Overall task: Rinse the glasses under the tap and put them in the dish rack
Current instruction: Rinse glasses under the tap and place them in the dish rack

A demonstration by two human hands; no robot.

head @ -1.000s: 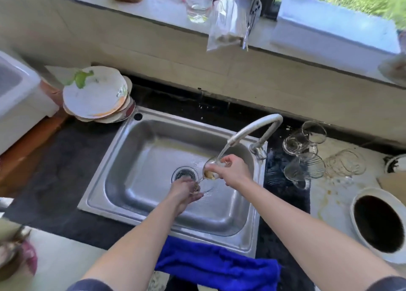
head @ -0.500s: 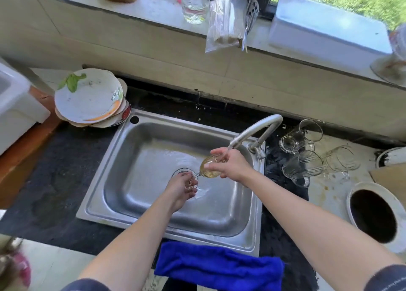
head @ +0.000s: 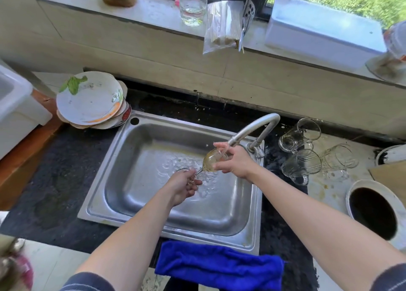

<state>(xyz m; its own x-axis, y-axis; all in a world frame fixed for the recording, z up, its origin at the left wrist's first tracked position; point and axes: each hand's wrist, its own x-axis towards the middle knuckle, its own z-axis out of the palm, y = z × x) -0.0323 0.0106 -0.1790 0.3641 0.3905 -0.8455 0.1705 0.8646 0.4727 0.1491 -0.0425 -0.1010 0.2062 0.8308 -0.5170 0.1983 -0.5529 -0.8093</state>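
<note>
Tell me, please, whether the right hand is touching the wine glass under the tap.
Touching. The head view shows the right hand curled round the bowl of the wine glass beneath the tap, with no gap between them.

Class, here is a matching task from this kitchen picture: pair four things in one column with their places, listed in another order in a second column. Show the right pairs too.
Things
1. stemmed glass
2. stack of plates
3. blue cloth
4. group of empty glasses

Places
a. on the counter by the far left corner of the sink
b. on the counter right of the sink
c. under the tap, held by the left hand and the right hand
d. at the near edge, in front of the sink

Pairs: 1-c, 2-a, 3-d, 4-b
</note>
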